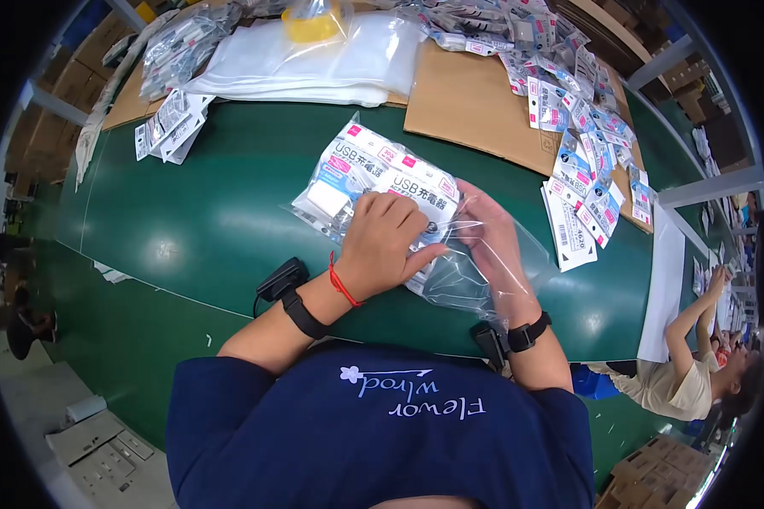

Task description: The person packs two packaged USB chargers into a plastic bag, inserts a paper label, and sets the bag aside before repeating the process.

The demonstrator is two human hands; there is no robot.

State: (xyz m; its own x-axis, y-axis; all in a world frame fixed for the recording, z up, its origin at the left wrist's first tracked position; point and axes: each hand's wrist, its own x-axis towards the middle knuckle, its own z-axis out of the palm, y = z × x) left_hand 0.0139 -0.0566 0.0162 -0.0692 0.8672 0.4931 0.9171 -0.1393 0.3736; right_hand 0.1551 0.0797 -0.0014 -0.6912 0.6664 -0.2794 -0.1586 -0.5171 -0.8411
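Two flat retail packs of chargers lie together in front of me, a right pack (422, 182) overlapping a left pack (335, 174). Both have white cards with pink and blue print, and a white charger block shows in the left one. Bent fingers of my left hand (384, 242) press on the packs from above, its thumb stretched to the right. A clear plastic bag (454, 284) surrounds the packs' right and near side. My right hand (492, 237) grips this bag at the right edge of the packs, its fingertips partly hidden behind film and packs.
Loose white cards (174, 125) lie at the left, more cards (569, 229) at the right. Many charger packs (581, 127) heap on cardboard (475, 106) at the far right. A stack of clear bags (314, 64) lies at the back under a yellow roll (314, 25). A co-worker (679, 373) sits right.
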